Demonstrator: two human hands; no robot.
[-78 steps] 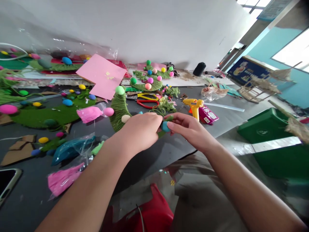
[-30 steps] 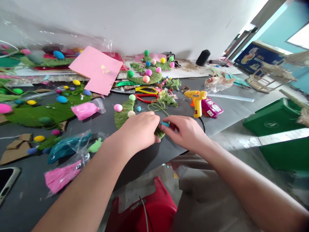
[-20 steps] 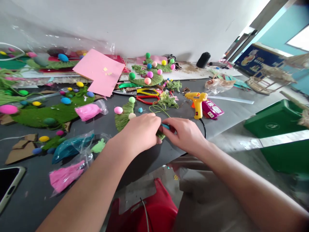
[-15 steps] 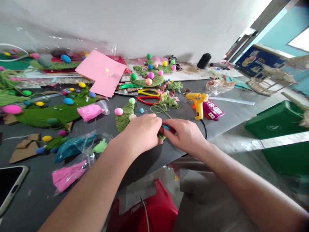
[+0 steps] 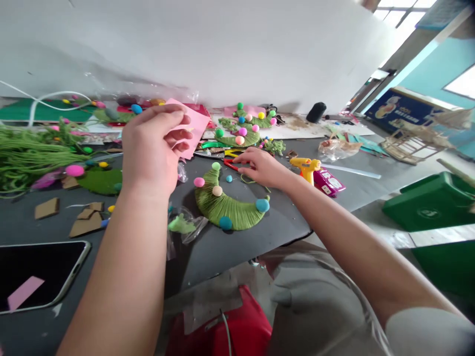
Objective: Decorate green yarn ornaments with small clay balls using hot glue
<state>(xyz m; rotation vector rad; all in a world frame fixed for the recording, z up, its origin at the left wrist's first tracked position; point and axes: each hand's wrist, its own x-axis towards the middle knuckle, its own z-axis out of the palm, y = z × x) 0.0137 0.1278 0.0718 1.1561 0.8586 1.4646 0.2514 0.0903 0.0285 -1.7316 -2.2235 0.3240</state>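
— After the crescent was released, where did it lie?
— On the desk, handling seemingly paused; left hand by pink paper, right hand at red handle; whether either grip held anything could not be told.

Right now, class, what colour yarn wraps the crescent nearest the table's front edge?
Green; the crescent shows best in the head view.

Lined green crescent with blue, pink, cream and mint balls
Yellow is shown by the glue gun right of the crescent.
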